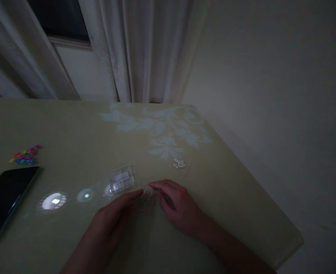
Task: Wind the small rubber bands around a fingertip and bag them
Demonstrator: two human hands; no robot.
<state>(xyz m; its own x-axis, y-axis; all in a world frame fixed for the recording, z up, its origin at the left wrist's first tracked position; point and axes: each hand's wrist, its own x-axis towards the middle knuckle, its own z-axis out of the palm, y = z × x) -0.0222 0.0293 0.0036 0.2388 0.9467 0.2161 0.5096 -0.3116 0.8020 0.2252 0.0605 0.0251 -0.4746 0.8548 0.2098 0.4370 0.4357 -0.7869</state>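
Observation:
Between my two hands is a small clear plastic piece (148, 202), its outline faint in the dim light. My left hand (115, 213) bears on its left side, index finger stretched along the top and thumb hidden. From the right, my right hand (179, 205) grips the piece with bent fingers, thumb and index close together. Just beyond my left fingertips lies a clear plastic case (122, 179) with compartments and a pale strip in it. Small white pieces (180, 163) lie past my right hand.
A dark-screened phone (8, 201) lies at the left of the table (71, 133), with a pile of colourful small pieces (26, 155) behind it. Light glares off the tabletop left of my hands. Curtains (145, 49) hang at the back; a wall (271, 95) runs along the right.

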